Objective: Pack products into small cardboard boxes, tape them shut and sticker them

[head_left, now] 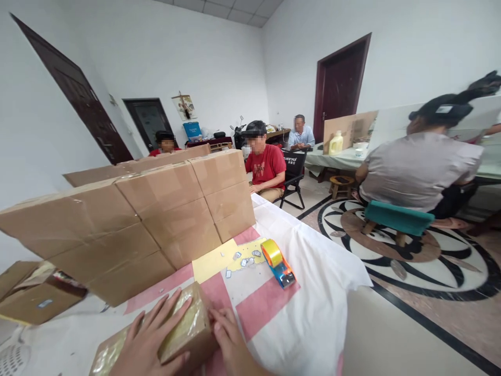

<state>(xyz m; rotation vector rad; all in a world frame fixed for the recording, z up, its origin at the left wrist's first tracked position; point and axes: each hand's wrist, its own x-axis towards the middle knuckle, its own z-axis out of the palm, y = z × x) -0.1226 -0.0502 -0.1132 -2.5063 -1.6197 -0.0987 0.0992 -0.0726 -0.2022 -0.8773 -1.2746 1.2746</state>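
A small cardboard box with shiny yellowish tape along its top lies on the table at the bottom of the head view. My left hand rests on it with fingers spread across the taped top and the thumb along the near side. At the box's right end is my right hand, its fingers close together and pressed to that end; the fingertips are partly hidden. A tape dispenser, orange and blue with a yellow roll, lies on the cloth to the right, apart from both hands.
Stacked cardboard boxes form a wall behind my hands. An open carton stands at the left. Scraps of paper lie on the tablecloth. One co-worker sits beyond the table; another sits at the right.
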